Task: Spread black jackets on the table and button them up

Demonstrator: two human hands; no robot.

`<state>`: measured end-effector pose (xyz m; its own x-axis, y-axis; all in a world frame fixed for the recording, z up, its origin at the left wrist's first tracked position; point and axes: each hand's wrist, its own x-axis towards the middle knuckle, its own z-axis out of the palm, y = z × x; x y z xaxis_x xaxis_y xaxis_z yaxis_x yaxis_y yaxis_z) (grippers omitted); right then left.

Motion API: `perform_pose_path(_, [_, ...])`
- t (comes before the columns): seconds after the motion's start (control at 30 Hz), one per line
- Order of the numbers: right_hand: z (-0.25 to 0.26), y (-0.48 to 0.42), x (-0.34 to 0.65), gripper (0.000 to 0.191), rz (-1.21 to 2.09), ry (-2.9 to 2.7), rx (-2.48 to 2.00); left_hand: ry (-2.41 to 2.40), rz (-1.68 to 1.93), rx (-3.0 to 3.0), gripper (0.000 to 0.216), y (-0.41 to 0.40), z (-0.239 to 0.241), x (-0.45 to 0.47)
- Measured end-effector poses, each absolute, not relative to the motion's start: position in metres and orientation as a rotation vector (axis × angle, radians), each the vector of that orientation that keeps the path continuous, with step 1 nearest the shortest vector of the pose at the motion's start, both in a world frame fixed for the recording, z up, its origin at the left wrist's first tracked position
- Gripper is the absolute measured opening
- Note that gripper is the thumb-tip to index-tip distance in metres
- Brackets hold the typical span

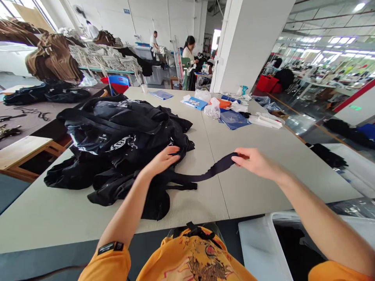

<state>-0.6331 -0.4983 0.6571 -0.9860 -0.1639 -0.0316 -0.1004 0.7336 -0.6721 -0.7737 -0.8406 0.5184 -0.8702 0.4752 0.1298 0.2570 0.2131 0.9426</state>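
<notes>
A heap of black garments [137, 125] with white printing covers the left part of the pale table [199, 207]. From the heap's lower right side a long black fabric strap [209, 171] runs out across the table. My right hand [252, 162] pinches the far end of this strap between thumb and fingers, holding it above the tabletop. Beside the heap, at its right edge, is my left hand [165, 160], fingers stretched out and apart; whether it touches the cloth I cannot tell. A shorter black strip end [190, 186] lies flat below the strap.
Blue folders [234, 119], plastic bags [212, 109] and a blue box [195, 103] lie at the table's back. A white bin [271, 234] with dark cloth stands at front right. A wooden stool [26, 154] is at left. Co-workers stand near the far wall.
</notes>
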Motion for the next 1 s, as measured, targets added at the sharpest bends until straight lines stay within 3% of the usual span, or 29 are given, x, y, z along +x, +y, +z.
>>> perform_pose_path(0.13, [0.657,-0.540,-0.642,0.029,-0.966,2.890,-0.426,1.673,1.787,1.242,0.042,-0.760,0.569,-0.733])
perform_pose_path(0.33, [0.657,-0.544,-0.637,0.036,-1.063,2.859,-0.413,1.296,1.934,1.202,0.042,-0.731,0.584,-0.726])
perform_pose_path(1.0, [0.681,-0.513,-0.648,0.051,-1.105,3.161,-0.332,1.202,1.741,0.942,0.053,-0.748,0.558,-0.726])
